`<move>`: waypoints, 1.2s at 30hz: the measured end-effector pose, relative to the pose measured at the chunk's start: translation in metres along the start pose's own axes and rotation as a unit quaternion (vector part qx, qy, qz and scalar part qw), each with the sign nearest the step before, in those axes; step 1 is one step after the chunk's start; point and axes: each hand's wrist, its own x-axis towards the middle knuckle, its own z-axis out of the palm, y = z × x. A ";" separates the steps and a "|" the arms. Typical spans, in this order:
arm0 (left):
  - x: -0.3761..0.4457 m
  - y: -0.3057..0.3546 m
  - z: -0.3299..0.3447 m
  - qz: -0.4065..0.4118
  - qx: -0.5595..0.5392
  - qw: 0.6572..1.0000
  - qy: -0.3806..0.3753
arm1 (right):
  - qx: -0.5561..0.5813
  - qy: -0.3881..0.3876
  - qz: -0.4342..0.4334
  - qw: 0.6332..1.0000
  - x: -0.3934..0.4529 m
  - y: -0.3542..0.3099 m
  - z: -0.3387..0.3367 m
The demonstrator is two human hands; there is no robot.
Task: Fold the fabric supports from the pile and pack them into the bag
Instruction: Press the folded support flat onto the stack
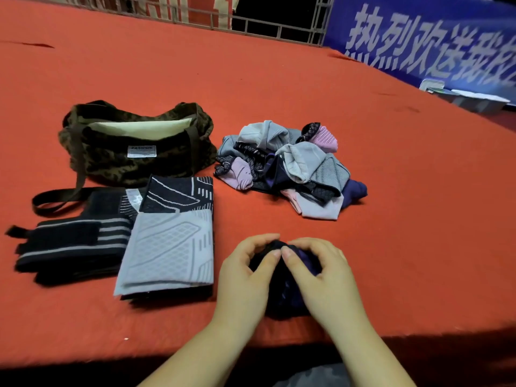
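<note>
A dark navy fabric support (284, 289) sat bunched on the red tabletop (279, 79) at the near edge, and both hands were on it. The left hand (245, 272) curled round its left side, the right hand (324, 275) clamped over its right side, thumbs meeting at the top of the bundle. Just left of them lay a folded grey and black patterned support (170, 244), flat and neat, and beside that, further left, a black strap-style support with grey stripes (69, 244). Beyond the hands, well apart, the pile of loose supports (287, 169) was heaped in grey, pink, black and navy. To its left stood the camouflage bag (134, 146), mouth open, pale lining showing, its strap trailing toward the folded pieces. At the far right hung a blue banner (418, 37) with white characters.
</note>
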 end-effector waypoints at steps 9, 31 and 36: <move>-0.001 0.003 -0.004 -0.063 0.012 0.998 -0.028 | 0.104 0.010 0.033 0.994 -0.010 -0.007 -0.002; 0.022 0.024 -0.034 -0.060 -0.201 0.966 0.154 | -0.008 0.138 0.153 0.979 0.002 0.056 -0.045; 0.028 0.028 -0.048 -0.065 -0.199 0.962 0.177 | -0.024 0.155 0.159 0.975 0.007 0.059 -0.055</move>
